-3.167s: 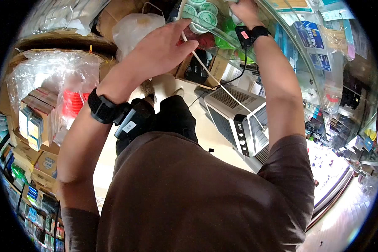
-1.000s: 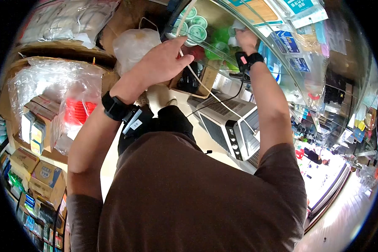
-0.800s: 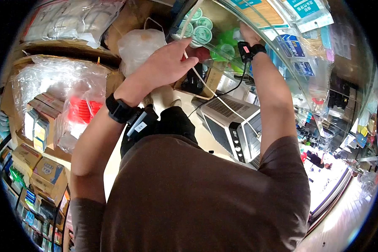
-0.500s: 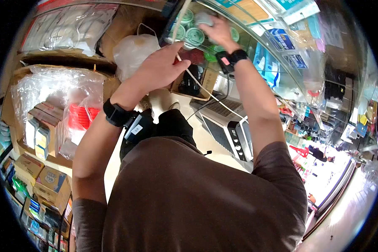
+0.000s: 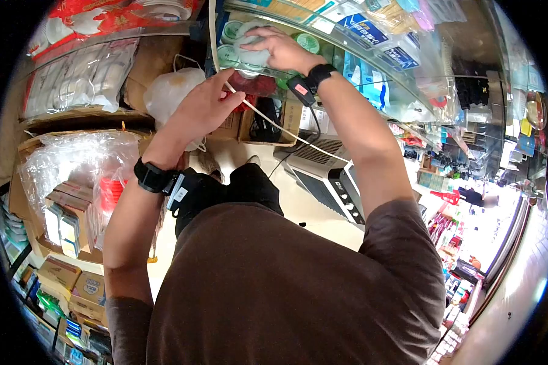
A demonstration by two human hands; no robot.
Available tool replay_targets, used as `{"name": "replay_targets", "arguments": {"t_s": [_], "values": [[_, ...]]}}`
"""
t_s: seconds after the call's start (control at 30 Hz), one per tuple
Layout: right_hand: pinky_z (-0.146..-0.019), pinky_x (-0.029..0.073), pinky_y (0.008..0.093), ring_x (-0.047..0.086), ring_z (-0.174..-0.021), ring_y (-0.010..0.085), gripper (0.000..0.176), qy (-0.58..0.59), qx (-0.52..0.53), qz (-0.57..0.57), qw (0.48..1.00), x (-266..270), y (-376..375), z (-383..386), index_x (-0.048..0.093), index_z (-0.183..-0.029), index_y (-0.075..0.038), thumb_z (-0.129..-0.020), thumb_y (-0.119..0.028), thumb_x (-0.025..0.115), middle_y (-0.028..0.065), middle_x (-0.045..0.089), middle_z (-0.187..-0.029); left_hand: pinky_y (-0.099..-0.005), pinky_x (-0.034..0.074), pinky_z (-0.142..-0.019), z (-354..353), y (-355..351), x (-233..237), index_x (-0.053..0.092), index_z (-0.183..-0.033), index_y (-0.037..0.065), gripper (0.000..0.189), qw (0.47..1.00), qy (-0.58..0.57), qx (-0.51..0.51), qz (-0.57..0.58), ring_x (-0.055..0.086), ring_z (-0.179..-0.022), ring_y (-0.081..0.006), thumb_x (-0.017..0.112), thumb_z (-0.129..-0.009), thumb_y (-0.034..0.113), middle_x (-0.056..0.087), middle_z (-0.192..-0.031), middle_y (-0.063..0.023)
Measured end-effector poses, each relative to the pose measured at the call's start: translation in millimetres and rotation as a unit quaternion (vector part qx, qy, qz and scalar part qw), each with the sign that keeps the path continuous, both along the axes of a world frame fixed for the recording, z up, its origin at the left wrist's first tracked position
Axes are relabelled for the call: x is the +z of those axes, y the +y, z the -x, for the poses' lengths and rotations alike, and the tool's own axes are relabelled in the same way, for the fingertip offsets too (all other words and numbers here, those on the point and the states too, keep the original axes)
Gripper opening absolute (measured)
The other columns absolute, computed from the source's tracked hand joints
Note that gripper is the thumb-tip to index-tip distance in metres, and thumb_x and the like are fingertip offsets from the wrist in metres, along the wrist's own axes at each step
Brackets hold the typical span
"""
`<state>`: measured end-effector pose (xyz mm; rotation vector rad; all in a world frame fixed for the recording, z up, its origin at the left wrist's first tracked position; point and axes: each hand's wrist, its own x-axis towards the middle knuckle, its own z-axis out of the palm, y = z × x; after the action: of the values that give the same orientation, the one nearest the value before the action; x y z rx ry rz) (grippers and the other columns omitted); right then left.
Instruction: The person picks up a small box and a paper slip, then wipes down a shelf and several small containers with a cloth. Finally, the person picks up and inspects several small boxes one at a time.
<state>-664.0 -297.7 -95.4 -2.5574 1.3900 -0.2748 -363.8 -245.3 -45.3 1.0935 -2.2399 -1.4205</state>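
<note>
My right hand (image 5: 289,52) presses a whitish wadded cloth (image 5: 253,47), fingers bent over it, inside a glass shelf. Round containers with green-and-white lids (image 5: 227,56) stand beside and beneath the cloth, and another green lid (image 5: 307,42) shows just past my knuckles. At the shelf's front corner is my left hand (image 5: 204,106), its thumb and forefinger apart. A white cable (image 5: 268,120) runs down past those fingertips. Both wrists wear black straps with small devices.
A white plastic bag (image 5: 164,94) hangs left of my left hand. Lower left, an open carton (image 5: 31,210) holds plastic-wrapped goods. A grey appliance with knobs (image 5: 332,176) stands on the floor to the right. Packaged goods fill the glass shelf (image 5: 371,67) at upper right.
My right hand has moved left with the cloth over the green-lidded containers. My left hand has shifted slightly left and down in view. The camera view has turned somewhat.
</note>
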Motion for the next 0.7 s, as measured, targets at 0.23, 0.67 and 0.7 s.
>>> {"name": "replay_targets", "arguments": {"t_s": [0.23, 0.67, 0.7], "values": [[-0.117, 0.041, 0.0424, 0.048, -0.139, 0.0334, 0.076, 0.01, -0.081, -0.009, 0.997, 9, 40, 26, 0.071, -0.134, -0.028, -0.07, 0.011, 0.059, 0.0077, 0.055, -0.149, -0.0365, 0.054, -0.092, -1, -2, 2, 0.046, -0.15, 0.0, 0.063, 0.999, 0.019, 0.002, -0.047, 0.07, -0.107, -0.0268, 0.065, -0.1, 0.033, 0.067, -0.121, -0.021], [-0.114, 0.044, 0.039, 0.055, -0.133, 0.0342, 0.063, 0.012, -0.374, -0.013, 0.927, -12, 78, 77, 0.071, -0.133, -0.017, -0.072, -0.005, 0.068, 0.0158, 0.06, -0.143, -0.0372, 0.054, -0.096, -6, -9, 14, 0.043, -0.152, 0.0, 0.067, 0.997, 0.007, -0.002, -0.083, 0.069, -0.115, -0.0301, 0.067, -0.1, 0.034, 0.064, -0.132, -0.025], [-0.112, 0.046, 0.0393, 0.058, -0.13, 0.0365, 0.061, 0.028, -0.387, 0.018, 0.922, -12, 80, 75, 0.071, -0.133, -0.018, -0.073, -0.006, 0.068, 0.0177, 0.059, -0.143, -0.0373, 0.054, -0.096, -7, -10, 12, 0.043, -0.152, -0.001, 0.067, 0.996, 0.01, -0.004, -0.09, 0.069, -0.114, -0.0302, 0.067, -0.099, 0.033, 0.064, -0.132, -0.0251]]}}
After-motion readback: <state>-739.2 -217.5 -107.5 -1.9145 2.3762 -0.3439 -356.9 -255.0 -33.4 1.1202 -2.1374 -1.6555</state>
